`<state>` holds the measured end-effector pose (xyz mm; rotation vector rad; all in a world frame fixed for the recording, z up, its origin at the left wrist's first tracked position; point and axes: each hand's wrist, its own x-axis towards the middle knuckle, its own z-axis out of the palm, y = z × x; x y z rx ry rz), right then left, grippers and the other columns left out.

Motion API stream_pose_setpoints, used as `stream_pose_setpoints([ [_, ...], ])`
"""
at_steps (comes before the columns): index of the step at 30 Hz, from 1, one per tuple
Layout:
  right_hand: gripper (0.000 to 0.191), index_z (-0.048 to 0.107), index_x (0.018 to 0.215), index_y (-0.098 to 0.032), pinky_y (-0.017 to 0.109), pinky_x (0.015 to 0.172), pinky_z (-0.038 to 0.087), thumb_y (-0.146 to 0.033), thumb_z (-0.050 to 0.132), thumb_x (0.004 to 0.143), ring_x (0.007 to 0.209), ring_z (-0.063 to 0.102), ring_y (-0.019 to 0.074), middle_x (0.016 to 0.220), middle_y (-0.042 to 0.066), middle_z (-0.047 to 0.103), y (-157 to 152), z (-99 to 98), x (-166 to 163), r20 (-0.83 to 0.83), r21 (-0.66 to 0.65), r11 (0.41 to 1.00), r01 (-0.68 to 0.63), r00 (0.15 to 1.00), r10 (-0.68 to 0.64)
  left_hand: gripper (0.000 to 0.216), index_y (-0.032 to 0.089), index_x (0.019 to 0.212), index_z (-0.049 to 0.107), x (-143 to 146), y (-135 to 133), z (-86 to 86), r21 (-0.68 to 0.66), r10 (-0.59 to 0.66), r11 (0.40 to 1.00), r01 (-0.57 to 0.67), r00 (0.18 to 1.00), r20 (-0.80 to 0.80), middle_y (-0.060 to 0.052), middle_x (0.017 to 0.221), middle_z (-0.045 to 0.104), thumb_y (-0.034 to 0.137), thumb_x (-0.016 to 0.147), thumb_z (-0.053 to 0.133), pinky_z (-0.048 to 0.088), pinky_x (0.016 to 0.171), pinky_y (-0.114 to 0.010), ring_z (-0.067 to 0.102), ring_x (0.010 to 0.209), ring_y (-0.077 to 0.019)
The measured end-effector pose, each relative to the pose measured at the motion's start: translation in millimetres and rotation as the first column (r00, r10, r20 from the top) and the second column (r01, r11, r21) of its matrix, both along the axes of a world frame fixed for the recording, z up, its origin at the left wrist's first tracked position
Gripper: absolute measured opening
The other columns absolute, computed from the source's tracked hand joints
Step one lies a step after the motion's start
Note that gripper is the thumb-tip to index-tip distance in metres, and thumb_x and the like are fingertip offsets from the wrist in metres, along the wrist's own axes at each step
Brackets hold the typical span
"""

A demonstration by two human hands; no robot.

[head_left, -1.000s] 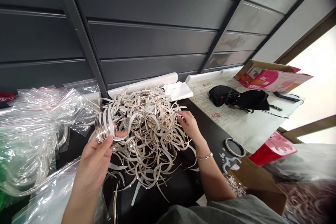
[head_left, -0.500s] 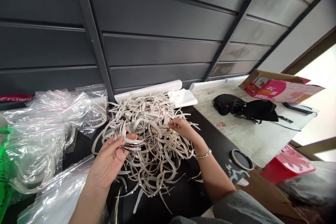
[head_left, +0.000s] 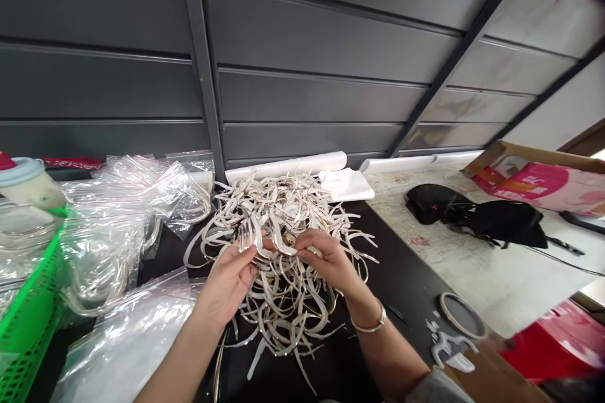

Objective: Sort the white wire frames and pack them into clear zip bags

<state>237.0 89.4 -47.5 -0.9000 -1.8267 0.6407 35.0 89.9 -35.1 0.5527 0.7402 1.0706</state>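
A small stack of shiny curved strips [head_left: 249,238] is pinched between the thumb and fingers of my left hand [head_left: 224,283]. My right hand [head_left: 329,262] grips the end of a single curved strip [head_left: 278,238], held close to the right of that stack. Both hands are over a large tangled pile of white and silvery curved strips [head_left: 295,315] on the dark tabletop [head_left: 278,384]. Whether the strips are metal or plastic I cannot tell.
Clear zip bags with curved pieces [head_left: 101,258] lie left, beside a green basket [head_left: 35,321]. White rolls [head_left: 293,164] line the wall. To the right are a tape roll [head_left: 462,316], a black cloth item [head_left: 505,220] and a pink box [head_left: 543,179].
My right hand has come up from the pile with one curved strip and brought it beside the stack in my left hand. The view has swung left.
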Motion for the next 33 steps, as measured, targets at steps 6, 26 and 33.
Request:
stream_pose_setpoints([
  [6,0.011,0.065,0.083,-0.02,0.031,0.067,0.048,-0.023,0.055,0.086,0.077,0.058,0.017,0.08,0.005,0.062,1,-8.7,-20,0.13,0.051,0.998,0.03,0.991,-0.036,0.019,0.016,0.092,0.067,-1,-7,5.6,0.179,-0.1,0.978,0.111,0.992,-0.07,-0.006,0.093,0.071,0.019,0.073,0.069,0.041,0.091,-0.027,0.062,0.098,-0.0185],
  [26,0.058,0.044,0.13,-0.021,0.035,0.087,0.049,-0.045,0.06,0.08,0.099,0.059,0.0196,0.105,0.007,0.061,11,4.7,-47,-0.286,-0.38,0.639,-0.669,0.742,0.607,0.023,0.024,0.1,0.068,-1,-15,0.9,0.518,-0.135,0.7,0.492,0.803,-0.58,-0.005,0.094,0.068,0.025,0.078,0.059,0.045,0.078,-0.034,0.061,0.086,-0.0246],
  [33,0.034,0.061,0.108,-0.022,0.043,0.101,0.039,-0.044,0.055,0.084,0.119,0.048,0.0247,0.13,0.008,0.051,3,2.2,-61,-0.424,-0.295,0.794,-0.531,0.818,0.39,0.04,0.027,0.114,0.063,-20,-14,14.8,0.575,0.082,0.672,0.467,0.724,-0.685,-0.006,0.119,0.062,0.02,0.074,0.063,0.041,0.091,-0.038,0.057,0.106,-0.0277],
])
